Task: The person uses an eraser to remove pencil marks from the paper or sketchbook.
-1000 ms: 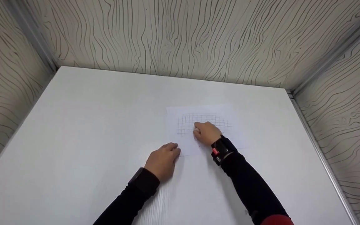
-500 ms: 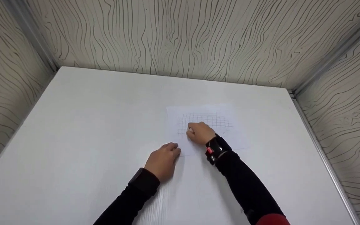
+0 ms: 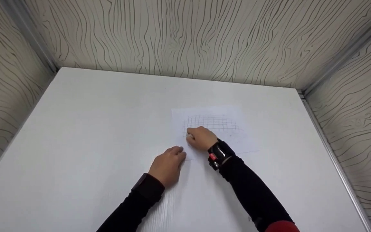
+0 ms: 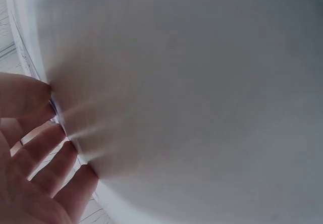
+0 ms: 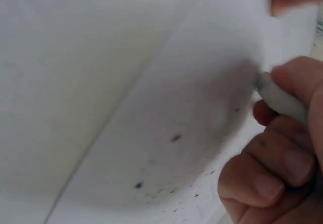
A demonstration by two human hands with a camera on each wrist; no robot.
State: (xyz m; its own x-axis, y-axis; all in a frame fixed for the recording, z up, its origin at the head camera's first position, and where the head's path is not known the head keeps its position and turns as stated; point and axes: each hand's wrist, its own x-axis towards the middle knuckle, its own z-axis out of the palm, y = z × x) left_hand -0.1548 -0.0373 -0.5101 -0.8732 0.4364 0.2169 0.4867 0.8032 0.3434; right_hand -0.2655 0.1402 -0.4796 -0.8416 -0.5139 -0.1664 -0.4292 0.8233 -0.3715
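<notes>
A white sheet of paper (image 3: 245, 143) lies on the white table, with a hand-drawn grid of dark lines (image 3: 216, 121) across its upper part. My right hand (image 3: 203, 139) is over the left side of the grid and hides part of it. Between its thumb and forefinger it pinches a white eraser (image 5: 282, 100), whose darkened tip is at the paper; the other fingers are curled in. Dark crumbs (image 5: 175, 138) are scattered on the sheet beside it. My left hand (image 3: 167, 166) rests its fingertips at the paper's lower left corner; in the left wrist view its fingers (image 4: 55, 168) touch the surface.
The white tabletop (image 3: 108, 129) extends around the sheet on all sides. Wood-grain patterned panels (image 3: 172, 35) rise behind it and at both sides, with grey metal strips (image 3: 330, 67) at the corners.
My right hand has moved left across the grid with the eraser, uncovering grid lines to its right. The lower grid lines look shorter or fainter there. My left hand has stayed in place.
</notes>
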